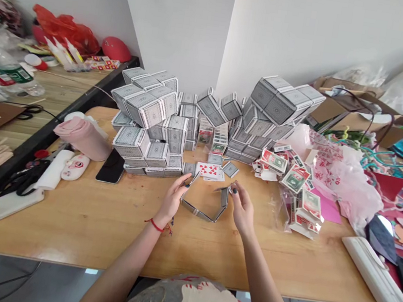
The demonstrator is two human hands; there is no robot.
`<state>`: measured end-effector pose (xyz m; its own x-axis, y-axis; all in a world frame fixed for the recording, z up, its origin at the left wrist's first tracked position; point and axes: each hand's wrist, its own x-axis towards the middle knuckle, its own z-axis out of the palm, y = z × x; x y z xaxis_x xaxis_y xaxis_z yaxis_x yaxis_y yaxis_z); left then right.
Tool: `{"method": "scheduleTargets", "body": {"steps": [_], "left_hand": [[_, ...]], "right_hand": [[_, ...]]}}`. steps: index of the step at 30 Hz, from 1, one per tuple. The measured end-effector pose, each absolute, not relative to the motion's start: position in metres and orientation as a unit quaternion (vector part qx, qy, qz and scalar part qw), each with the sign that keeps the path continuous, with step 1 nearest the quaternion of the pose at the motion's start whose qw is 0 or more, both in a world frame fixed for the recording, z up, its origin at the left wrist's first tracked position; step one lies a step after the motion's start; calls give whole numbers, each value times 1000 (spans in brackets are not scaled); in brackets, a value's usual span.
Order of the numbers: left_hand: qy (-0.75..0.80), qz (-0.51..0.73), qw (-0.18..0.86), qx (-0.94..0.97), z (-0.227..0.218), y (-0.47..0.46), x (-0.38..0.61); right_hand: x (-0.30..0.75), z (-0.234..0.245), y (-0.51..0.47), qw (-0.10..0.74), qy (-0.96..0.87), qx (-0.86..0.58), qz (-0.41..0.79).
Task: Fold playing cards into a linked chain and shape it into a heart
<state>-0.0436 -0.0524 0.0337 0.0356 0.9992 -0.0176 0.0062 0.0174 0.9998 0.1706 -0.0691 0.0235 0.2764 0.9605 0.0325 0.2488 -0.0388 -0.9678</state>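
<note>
Between my hands a strip of joined, folded playing cards (198,213) bends into an open ring above the table. My left hand (171,198) pinches its left end between thumb and fingers. At the right end, the thumb and fingers of my right hand (243,208) are closed on the upright cards. Just beyond lies a small pile of loose playing cards (209,171), a red heart card face up on top. Behind it stand several stacked grey-patterned card boxes, in a left stack (146,101) and a right stack (278,99).
Empty-looking card packets (297,178) and a pink-printed plastic bag (342,166) lie on the right, near a white power strip (375,270). A black phone (111,166), a pink roll (82,135) and a white glue gun (17,202) are on the left. The wooden table (99,236) ends close to my body.
</note>
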Motion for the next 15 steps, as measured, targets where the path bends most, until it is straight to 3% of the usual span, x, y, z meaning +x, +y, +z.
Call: {"method": "scheduleTargets", "body": {"steps": [6,15], "left_hand": [[472,476,533,516,18,-48,-34],[481,456,522,536,15,-46,-33]], "right_hand": [[153,8,-75,529,-478,-533,456],[147,3,-78,519,-466,-589,409]]}}
